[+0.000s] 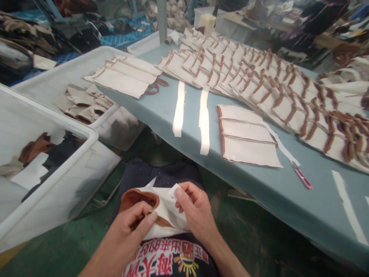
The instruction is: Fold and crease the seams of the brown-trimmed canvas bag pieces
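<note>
Resting on the dark-clothed lap at seven o'clock in the head view, a cream-and-brown fabric piece has its brown edge pinched by the left hand, fingers narrow. The right hand grips a small white slip between its fingers. On the blue surface, a ribbed cream panel lies at three o'clock, overlapping panels at two.

I see 2 bare forearms angling inward. The left hand and right hand both pinch, fingers curled.
</note>
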The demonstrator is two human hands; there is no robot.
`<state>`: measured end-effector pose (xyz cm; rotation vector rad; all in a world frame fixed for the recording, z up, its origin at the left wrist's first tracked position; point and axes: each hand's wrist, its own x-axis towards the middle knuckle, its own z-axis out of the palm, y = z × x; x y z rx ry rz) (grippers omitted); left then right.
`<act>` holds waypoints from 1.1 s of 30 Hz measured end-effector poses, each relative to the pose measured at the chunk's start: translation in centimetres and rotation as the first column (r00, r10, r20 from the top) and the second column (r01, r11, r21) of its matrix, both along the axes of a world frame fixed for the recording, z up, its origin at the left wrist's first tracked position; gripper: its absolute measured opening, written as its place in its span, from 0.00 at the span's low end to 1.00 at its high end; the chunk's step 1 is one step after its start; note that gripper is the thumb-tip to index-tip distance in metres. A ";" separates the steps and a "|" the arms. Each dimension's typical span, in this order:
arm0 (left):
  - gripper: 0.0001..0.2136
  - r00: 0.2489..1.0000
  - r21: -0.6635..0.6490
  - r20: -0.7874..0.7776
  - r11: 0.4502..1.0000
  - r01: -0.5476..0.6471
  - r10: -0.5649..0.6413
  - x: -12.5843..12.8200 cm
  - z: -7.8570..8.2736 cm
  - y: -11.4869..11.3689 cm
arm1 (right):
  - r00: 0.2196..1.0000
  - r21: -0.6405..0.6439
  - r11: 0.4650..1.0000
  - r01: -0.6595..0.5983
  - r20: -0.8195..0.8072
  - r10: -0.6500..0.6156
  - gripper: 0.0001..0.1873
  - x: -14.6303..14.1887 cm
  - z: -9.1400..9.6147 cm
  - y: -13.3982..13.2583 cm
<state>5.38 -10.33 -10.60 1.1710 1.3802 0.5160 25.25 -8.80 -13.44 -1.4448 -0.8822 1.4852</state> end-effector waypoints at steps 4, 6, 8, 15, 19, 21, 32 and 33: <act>0.22 0.998 0.183 0.007 0.981 0.063 -0.065 -0.3 0.9 1.9 | 0.988 0.135 0.991 0.005 0.151 -0.026 0.20 1.6 2.3 0.5; 0.22 0.993 0.232 0.062 0.969 0.086 -0.103 -0.3 1.4 3.1 | 0.983 0.182 0.982 -0.043 0.185 0.009 0.19 2.0 4.2 0.4; 0.22 0.983 0.255 0.122 0.962 0.101 -0.136 0.0 1.9 4.1 | 0.971 0.226 0.968 -0.113 0.230 0.060 0.17 2.0 6.1 0.0; 0.21 0.932 0.153 0.344 0.986 0.062 -0.112 0.9 2.2 5.5 | 0.923 0.243 0.945 -0.219 0.366 0.120 0.11 1.3 9.0 0.3; 0.21 0.883 0.049 0.465 0.998 0.042 -0.060 1.0 1.4 5.7 | 0.893 0.296 0.929 -0.222 0.444 0.071 0.10 0.7 8.7 1.0; 0.20 0.876 0.033 0.481 0.999 0.033 -0.045 1.0 1.3 5.8 | 0.874 0.314 0.920 -0.233 0.484 0.056 0.10 0.4 8.5 1.0; 0.21 0.897 0.085 0.436 0.995 0.044 -0.077 0.7 1.3 5.9 | 0.851 0.285 0.923 -0.260 0.519 0.079 0.10 -0.6 8.3 1.0; 0.20 0.896 0.086 0.438 0.996 0.035 -0.069 0.7 1.3 5.9 | 0.849 0.282 0.924 -0.258 0.523 0.077 0.10 -0.7 8.1 1.1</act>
